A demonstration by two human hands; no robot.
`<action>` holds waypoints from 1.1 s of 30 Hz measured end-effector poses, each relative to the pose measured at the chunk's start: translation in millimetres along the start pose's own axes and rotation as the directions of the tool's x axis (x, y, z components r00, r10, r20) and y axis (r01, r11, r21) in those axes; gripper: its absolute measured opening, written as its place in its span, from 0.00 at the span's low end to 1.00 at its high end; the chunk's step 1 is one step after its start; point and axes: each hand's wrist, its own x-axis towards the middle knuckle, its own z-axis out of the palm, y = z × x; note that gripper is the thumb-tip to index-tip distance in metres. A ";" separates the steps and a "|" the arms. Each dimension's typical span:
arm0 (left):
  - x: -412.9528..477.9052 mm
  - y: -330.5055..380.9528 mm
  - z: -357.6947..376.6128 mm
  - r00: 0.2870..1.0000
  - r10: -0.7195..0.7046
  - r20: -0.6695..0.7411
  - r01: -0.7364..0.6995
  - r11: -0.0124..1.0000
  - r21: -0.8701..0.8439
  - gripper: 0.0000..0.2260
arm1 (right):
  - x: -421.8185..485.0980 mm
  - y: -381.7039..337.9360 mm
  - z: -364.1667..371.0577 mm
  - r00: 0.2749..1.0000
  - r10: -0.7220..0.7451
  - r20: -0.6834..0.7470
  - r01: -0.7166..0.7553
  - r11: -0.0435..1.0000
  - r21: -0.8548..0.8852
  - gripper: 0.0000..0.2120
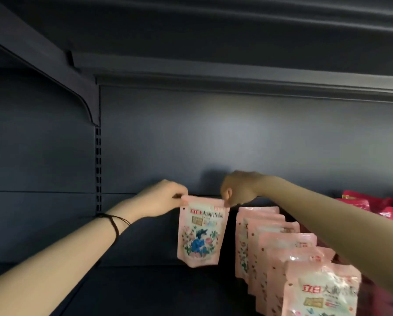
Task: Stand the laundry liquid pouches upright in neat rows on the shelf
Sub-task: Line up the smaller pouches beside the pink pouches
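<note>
A pink laundry liquid pouch (pixel 201 233) with a floral picture and a figure in blue hangs upright near the back of the dark shelf (pixel 145 290). My left hand (pixel 162 197) pinches its top left corner and my right hand (pixel 238 190) pinches its top right corner. Its bottom edge is at or just above the shelf floor; I cannot tell whether it touches. Just to its right, a row of several matching pink pouches (pixel 282 254) stands upright, running from the back wall toward me.
Red packages (pixel 373 206) lie on the shelf at the far right behind my right forearm. A slotted upright post (pixel 98 169) and shelf bracket (pixel 86 106) stand at the left. The shelf above (pixel 236 76) overhangs the space.
</note>
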 end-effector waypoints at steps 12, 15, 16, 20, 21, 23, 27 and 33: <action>-53.2 167.3 -36.7 0.543 -0.507 -0.669 -0.233 0.675 -0.700 0.08 | -135.9 3.7 -11.4 0.812 0.235 -0.534 0.542 0.034 0.840 0.04; -72.4 208.8 -23.4 0.447 -0.570 -0.689 -0.239 0.666 -0.706 0.08 | -175.5 -7.5 13.9 0.831 0.226 -0.508 0.530 -0.041 0.847 0.08; -79.2 220.1 -17.7 0.439 -0.587 -0.680 -0.242 0.652 -0.719 0.09 | -187.8 -9.4 25.7 0.835 0.214 -0.506 0.531 -0.075 0.844 0.09; -101.8 259.6 11.1 0.459 -0.622 -0.634 -0.267 0.584 -0.767 0.09 | -229.8 -10.3 76.1 0.821 0.260 -0.509 0.564 -0.221 0.796 0.12; -105.4 268.5 20.0 0.467 -0.617 -0.633 -0.262 0.587 -0.766 0.09 | -236.4 -9.9 89.2 0.814 0.290 -0.503 0.573 -0.256 0.779 0.11; -110.3 284.2 41.3 0.492 -0.603 -0.628 -0.252 0.592 -0.765 0.09 | -245.3 -9.0 115.6 0.801 0.358 -0.480 0.585 -0.294 0.756 0.11; -113.2 303.1 91.9 0.514 -0.612 -0.601 -0.254 0.560 -0.789 0.09 | -252.0 -5.0 161.7 0.800 0.438 -0.410 0.569 -0.335 0.751 0.11; -106.9 305.5 140.8 0.510 -0.668 -0.542 -0.200 0.520 -0.830 0.07 | -242.3 -4.0 200.1 0.793 0.535 -0.290 0.514 -0.331 0.791 0.10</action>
